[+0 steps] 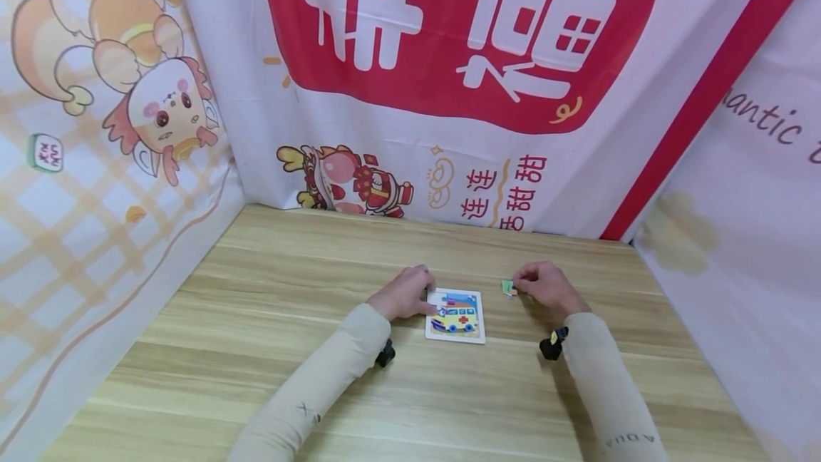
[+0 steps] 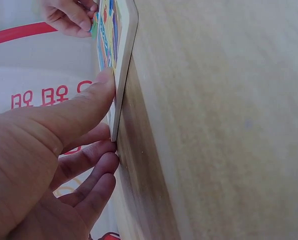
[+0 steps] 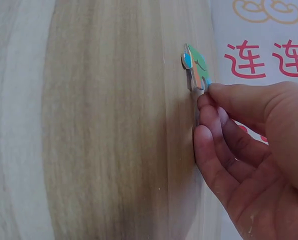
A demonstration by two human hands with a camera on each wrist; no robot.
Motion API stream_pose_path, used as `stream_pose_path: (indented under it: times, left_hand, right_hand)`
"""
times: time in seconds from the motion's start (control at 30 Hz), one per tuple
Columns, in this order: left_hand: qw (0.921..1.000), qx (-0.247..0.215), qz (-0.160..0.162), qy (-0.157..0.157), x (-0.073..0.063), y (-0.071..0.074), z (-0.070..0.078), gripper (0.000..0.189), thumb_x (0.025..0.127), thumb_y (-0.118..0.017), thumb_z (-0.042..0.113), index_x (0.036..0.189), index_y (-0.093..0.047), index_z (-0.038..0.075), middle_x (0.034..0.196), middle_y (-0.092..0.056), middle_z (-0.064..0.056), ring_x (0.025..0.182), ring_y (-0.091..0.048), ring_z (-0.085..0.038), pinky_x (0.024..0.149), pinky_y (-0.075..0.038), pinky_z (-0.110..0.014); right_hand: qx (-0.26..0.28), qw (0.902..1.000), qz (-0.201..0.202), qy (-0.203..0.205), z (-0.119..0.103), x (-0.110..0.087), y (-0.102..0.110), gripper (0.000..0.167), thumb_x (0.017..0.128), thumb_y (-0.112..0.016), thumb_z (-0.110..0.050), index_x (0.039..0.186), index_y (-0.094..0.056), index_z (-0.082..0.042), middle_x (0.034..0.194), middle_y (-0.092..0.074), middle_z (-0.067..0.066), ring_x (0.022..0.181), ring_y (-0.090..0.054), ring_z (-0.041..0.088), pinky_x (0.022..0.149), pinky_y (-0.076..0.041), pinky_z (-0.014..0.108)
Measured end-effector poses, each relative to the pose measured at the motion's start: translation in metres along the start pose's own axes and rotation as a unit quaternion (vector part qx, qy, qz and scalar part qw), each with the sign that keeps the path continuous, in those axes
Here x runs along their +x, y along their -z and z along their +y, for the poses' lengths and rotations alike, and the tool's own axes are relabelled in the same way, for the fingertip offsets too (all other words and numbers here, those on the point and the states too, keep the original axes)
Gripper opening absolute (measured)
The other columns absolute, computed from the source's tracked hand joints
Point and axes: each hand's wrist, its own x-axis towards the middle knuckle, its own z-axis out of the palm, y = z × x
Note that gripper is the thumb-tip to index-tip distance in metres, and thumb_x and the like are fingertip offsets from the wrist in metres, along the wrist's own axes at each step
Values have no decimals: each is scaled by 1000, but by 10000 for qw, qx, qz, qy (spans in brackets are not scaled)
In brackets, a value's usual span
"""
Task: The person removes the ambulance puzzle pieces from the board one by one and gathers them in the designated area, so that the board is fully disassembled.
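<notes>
And here the left hand [image 1: 403,294] is minding the puzzle board [image 1: 457,316], which is lying flat on the table [image 1: 256,348], between the two hands but closer to this one. The thumb is overlapping its edge while the other fingers are curling round by the corner, so the fingers are sitting only a little apart, with the board's edge between them. Over on the other side, the right hand [image 1: 545,286] is pinching a small loose piece [image 1: 507,287], thumb and forefinger closing on its edge, the remaining fingers bending beneath. The piece is showing green with a bit of orange, and it's sitting well apart from the board; whether it's wholly clear of the table, I'm not able to tell.

So the step in hand is looking like picking up a piece while the board is being steadied. The next move, I'm reckoning, is calling for a sure pinch, a carry across to the board, and some careful turning to match the piece to its place.
</notes>
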Motion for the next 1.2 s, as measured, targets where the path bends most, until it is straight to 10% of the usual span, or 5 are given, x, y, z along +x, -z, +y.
stream_pose_path:
  times: [0.3,0.73,1.2]
  left_hand:
    - [10000,1,0,-7,-1,0,0,35,90,-86,27,115,-72,6,119,-65,-7,105,-57,-20,101,-53,-37]
    - [10000,49,53,-67,-1,0,0,34,90,-86,25,114,-72,5,117,-65,-9,100,-55,-20,95,-52,-36]
    - [9999,58,56,-87,-1,0,1,34,88,-87,25,113,-73,6,115,-65,-9,102,-58,-20,96,-53,-37]
  right_hand:
    - [-278,9991,-309,-129,-9,0,5,14,104,-67,-18,109,-78,-11,110,-76,8,105,-66,24,98,-55,48]
    - [-712,9801,-1133,1469,-80,-1,-7,16,94,-79,-10,110,-77,-6,100,-77,3,91,-68,13,87,-61,37]
    - [-1023,9697,-1669,1463,-108,1,-38,13,93,-82,-13,105,-78,-13,94,-73,-4,86,-64,10,83,-57,31]
